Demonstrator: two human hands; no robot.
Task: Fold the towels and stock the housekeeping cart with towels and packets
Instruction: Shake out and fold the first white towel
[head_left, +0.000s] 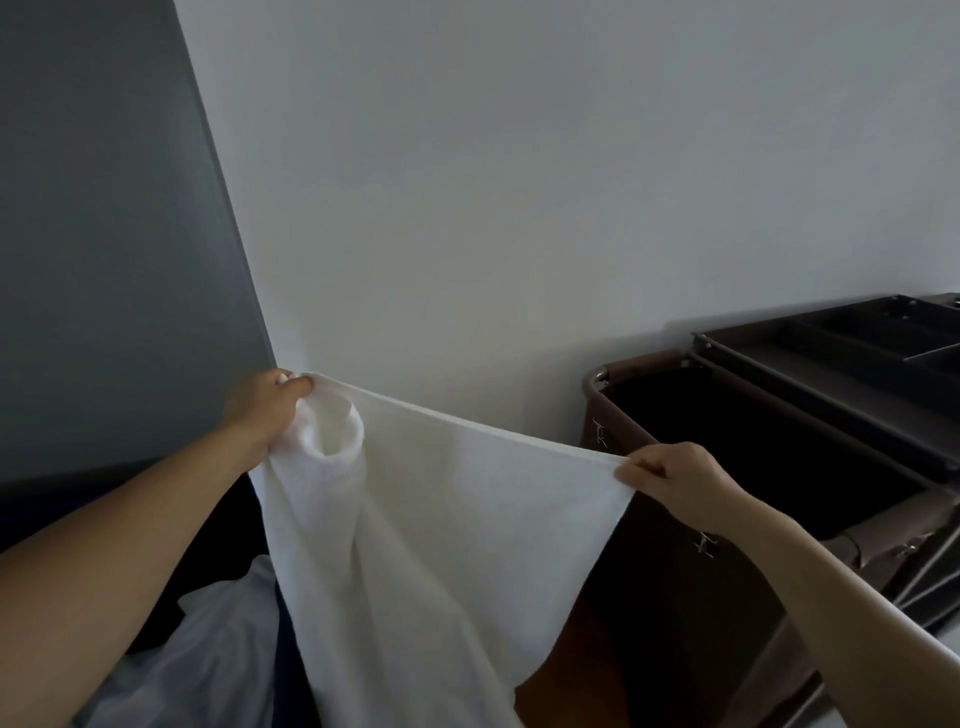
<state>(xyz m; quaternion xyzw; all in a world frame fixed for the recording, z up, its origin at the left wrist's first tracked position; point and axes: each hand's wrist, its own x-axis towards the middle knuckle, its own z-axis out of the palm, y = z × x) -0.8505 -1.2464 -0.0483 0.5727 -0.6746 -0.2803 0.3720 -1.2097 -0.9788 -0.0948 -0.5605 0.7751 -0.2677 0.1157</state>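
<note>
The white terry-cloth towel (441, 519) hangs spread between both hands. Its top hem is pulled taut so the cloth drops flat, probably to line up the edges for a first fold. The left hand (272, 410) grips one upper corner, with spare cloth bunched just under its fingers. The right hand (675, 483) pinches the opposite corner. The dark brown metal-framed housekeeping cart (831, 408) stands just beyond the right hand, handy for stocking.

The left arm (130, 545) is extended forward, with the left hand (270, 410) raised and curled round one corner of the towel (441, 519). The right arm (841, 597) is extended lower, and the opposite corner is pinched by the right hand (675, 483).
</note>
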